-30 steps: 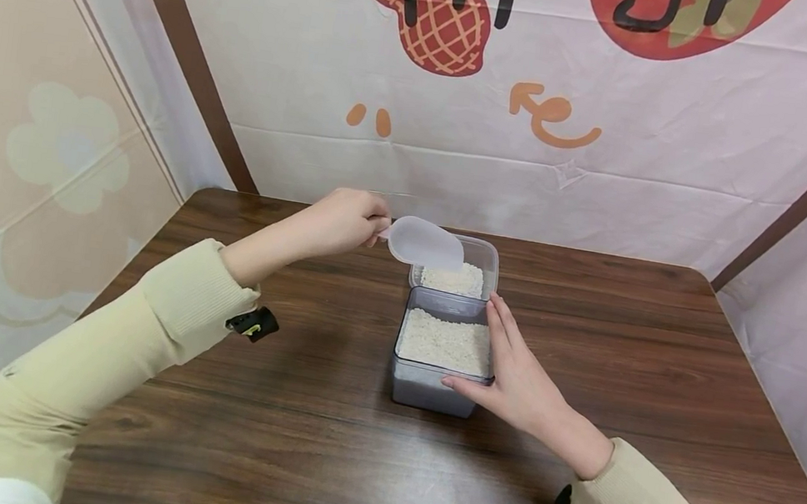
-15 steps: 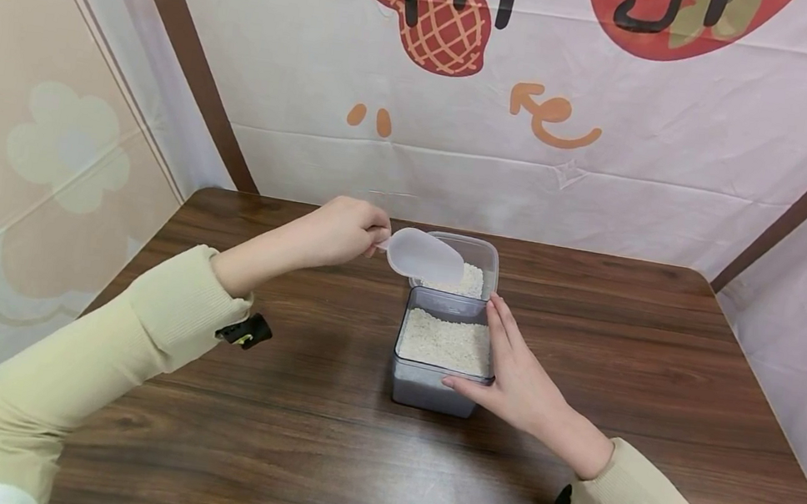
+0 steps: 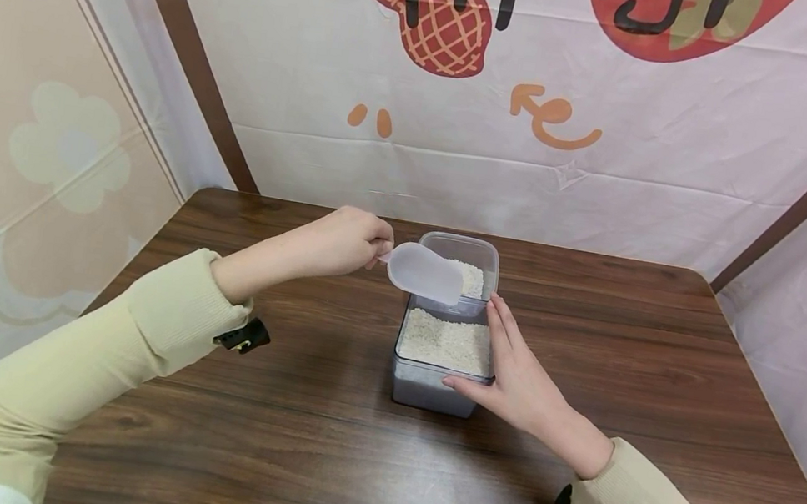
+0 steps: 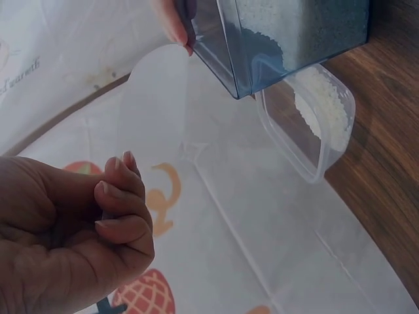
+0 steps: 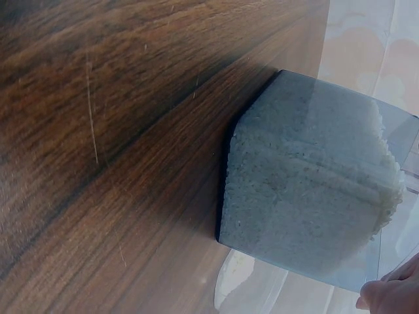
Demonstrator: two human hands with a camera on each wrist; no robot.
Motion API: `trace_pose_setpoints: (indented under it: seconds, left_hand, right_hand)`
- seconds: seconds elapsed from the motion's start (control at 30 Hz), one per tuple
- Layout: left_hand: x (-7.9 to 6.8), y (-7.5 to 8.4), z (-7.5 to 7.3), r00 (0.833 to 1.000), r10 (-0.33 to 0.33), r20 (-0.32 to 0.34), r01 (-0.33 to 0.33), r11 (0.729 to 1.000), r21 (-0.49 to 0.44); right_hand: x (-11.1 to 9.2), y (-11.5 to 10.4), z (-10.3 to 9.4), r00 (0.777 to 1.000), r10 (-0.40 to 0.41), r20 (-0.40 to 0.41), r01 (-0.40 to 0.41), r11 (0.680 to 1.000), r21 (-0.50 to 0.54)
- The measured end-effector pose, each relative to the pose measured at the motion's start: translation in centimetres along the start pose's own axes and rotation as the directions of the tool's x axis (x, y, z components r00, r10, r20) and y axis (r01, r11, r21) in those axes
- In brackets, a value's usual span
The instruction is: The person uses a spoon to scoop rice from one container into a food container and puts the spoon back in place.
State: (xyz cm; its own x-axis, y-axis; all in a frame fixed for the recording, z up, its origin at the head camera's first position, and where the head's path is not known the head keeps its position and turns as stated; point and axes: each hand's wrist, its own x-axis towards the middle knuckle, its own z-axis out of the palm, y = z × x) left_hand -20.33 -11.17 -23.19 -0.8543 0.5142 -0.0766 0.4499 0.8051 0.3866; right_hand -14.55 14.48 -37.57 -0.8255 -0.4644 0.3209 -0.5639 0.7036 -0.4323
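My left hand (image 3: 352, 241) pinches the thin handle of a translucent white scoop (image 3: 422, 273); in the left wrist view the fingers of this hand (image 4: 118, 216) curl in. The scoop's blade tilts close over the place where two boxes meet. Nearer stands a smoky, see-through storage box (image 3: 432, 392), filled well up with white rice (image 3: 445, 341). My right hand (image 3: 520, 380) holds this box at its right side, thumb on the near wall, fingers at the far corner. Just behind is a smaller clear plastic container (image 3: 491, 254) with less rice, partly covered by the scoop.
Brown wood-grain table (image 3: 275, 438) underneath everything. A printed white cloth (image 3: 282, 69) hangs behind its back edge, with more cloth at both sides. Black straps (image 3: 245, 335) sit at the sleeve cuffs.
My left hand has lowered and come slightly nearer, bringing the scoop from over the clear container to the far rim of the smoky box. My right hand and both boxes stay put.
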Motion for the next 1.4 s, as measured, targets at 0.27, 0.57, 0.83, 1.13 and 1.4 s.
trace_pose_setpoints:
  seconds: [0.27, 0.57, 0.83, 1.13, 1.4]
  left_hand:
    - [0.0, 0.1, 0.3, 0.999, 0.034, 0.024, -0.034, 0.999, 0.02]
    - [0.3, 0.4, 0.7, 0.998, 0.047, 0.051, -0.049, 0.998, 0.05]
    - [0.6, 0.8, 1.1, 0.993, 0.046, 0.105, -0.056, 0.994, 0.099]
    - [0.6, 1.4, 1.5, 0.99, 0.067, 0.121, -0.085, 0.985, 0.15]
    - [0.9, 2.0, 2.0, 0.991, 0.034, 0.13, -0.056, 0.984, 0.17]
  right_hand:
    - [0.0, -0.1, -0.1, 1.0, 0.013, 0.006, -0.013, 1.0, 0.006]
    - [0.0, -0.1, -0.1, 1.0, 0.017, 0.011, -0.017, 1.0, -0.004]
    - [0.0, -0.2, -0.1, 1.0, 0.017, 0.013, -0.017, 1.0, 0.0]
    - [0.0, -0.2, -0.1, 1.0, 0.013, 0.011, -0.013, 1.0, -0.002]
    - [0.0, -0.3, -0.2, 0.999, 0.027, 0.018, -0.027, 1.0, 0.0]
